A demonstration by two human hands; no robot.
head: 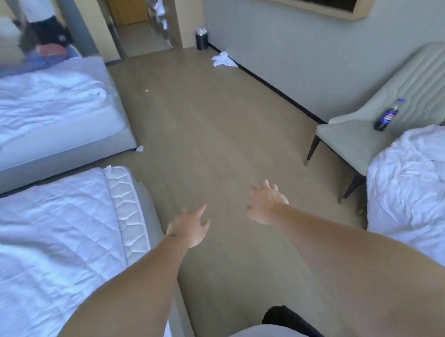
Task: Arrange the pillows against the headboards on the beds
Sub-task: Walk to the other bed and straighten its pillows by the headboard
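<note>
Two beds stand on my left: the near bed (52, 228) with a white quilted sheet, and the far bed (45, 108) with rumpled white bedding. A white bundle of bedding or a pillow (418, 189) lies at the right edge. My left hand (191, 228) and my right hand (266, 204) reach out over the bare floor, both with fingers apart and holding nothing. Neither hand touches a bed or the bundle. No headboard is in view.
A pale green chair (356, 140) with a dark soda bottle (387, 116) stands at the right wall. A black bin (201, 39) and white cloth (223, 59) lie by the wall ahead. Another person (43, 25) bends beyond the far bed. Small paper scraps (139, 148) lie on the floor.
</note>
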